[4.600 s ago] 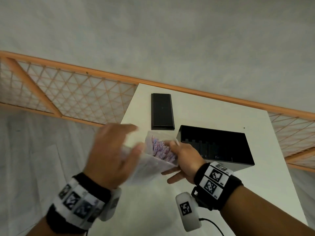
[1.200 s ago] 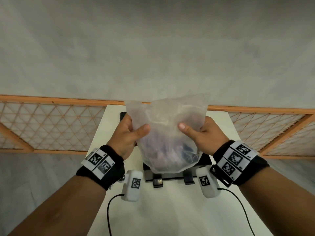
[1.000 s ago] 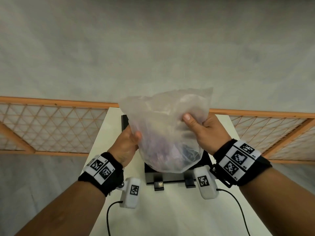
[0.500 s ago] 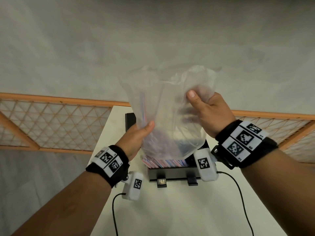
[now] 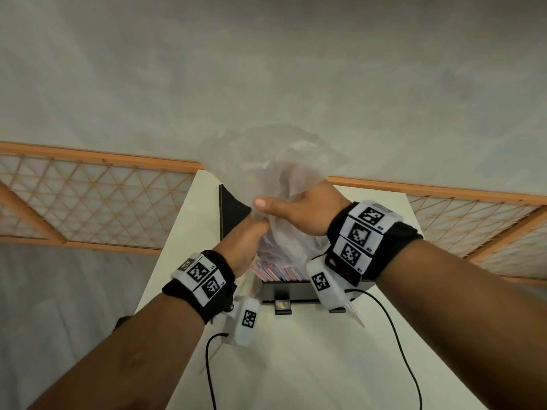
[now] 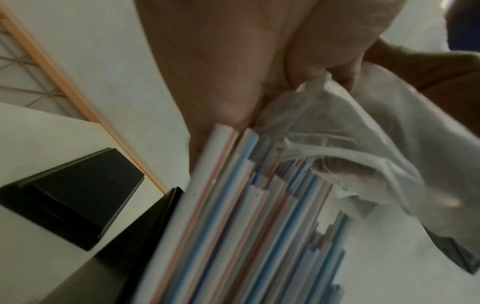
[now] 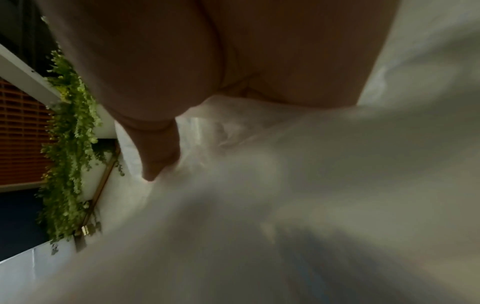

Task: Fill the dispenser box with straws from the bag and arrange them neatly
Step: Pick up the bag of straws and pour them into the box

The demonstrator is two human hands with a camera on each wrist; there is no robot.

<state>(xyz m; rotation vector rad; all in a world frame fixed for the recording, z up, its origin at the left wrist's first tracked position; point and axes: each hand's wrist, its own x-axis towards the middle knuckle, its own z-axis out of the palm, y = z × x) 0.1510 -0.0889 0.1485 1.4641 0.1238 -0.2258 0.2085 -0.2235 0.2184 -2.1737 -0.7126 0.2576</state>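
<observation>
A clear plastic bag [image 5: 284, 173] hangs crumpled and upside down over the black dispenser box [image 5: 291, 292]. My right hand [image 5: 296, 207] grips the bag's upper part, thumb across the front. My left hand [image 5: 247, 239] holds the bag lower down, just above the box; its fingers are hidden behind the plastic. Wrapped straws [image 5: 278, 272] with pink and blue stripes lie side by side in the box. In the left wrist view the straws [image 6: 246, 226] run lengthwise below the bag [image 6: 350, 154]. In the right wrist view only blurred bag plastic [image 7: 285, 205] and my thumb [image 7: 158, 148] show.
The box's black lid [image 5: 231, 208] lies on the white table [image 5: 296, 365] behind and left of the box, also seen as the lid [image 6: 70, 197] in the left wrist view. A loose straw [image 5: 356, 315] lies at the box's right front corner. An orange lattice railing [image 5: 88, 202] borders the table.
The bag has been raised and bunched up, and the straws have dropped out of it into the box. My left hand has moved in close under my right hand.
</observation>
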